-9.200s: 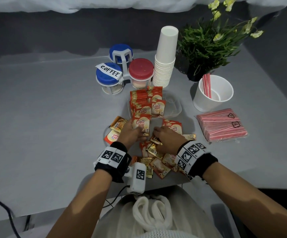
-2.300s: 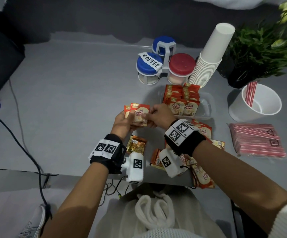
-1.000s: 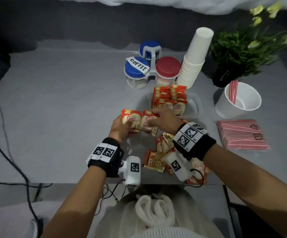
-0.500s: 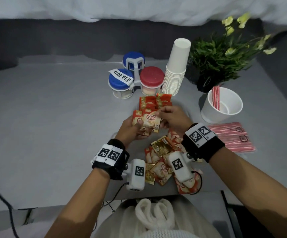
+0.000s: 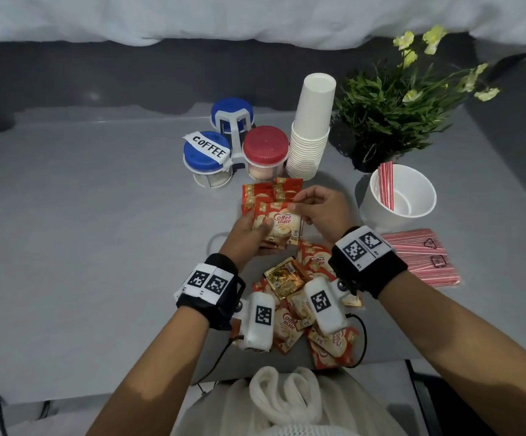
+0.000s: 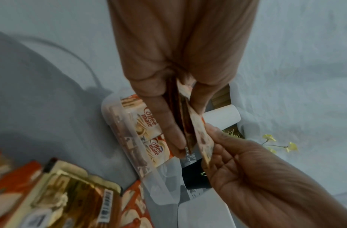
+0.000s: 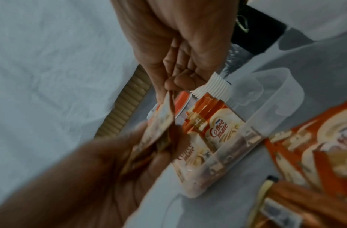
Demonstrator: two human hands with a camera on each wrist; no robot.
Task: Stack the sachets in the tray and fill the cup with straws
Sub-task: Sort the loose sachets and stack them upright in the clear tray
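The left hand holds a small bundle of Coffee mate sachets on edge, thumb on the front face and fingers behind, so its grip is narrow and full; the right hand pinches the bundle's upper right corner between thumb and forefinger, squaring the packets together. From the left wrist view the bundle shows as several thin packets pressed flat between the fingers. A second ago both hands were nearer the person and further left, fanning two packets side by side over the table; half a second ago the bundle was gathered, and now it has been carried forward until it stands just in front of the clear tray, right against the rows of sachets already standing in it. That suggests the gathering step is over and the placing step is beginning: the bundle looks ready to be slipped in at the tray's near end. Much remains, though. A loose pile of sachets lies on the table under the wrists, the white cup to the right holds only a few straws, and the pack of straws beside it lies untouched.
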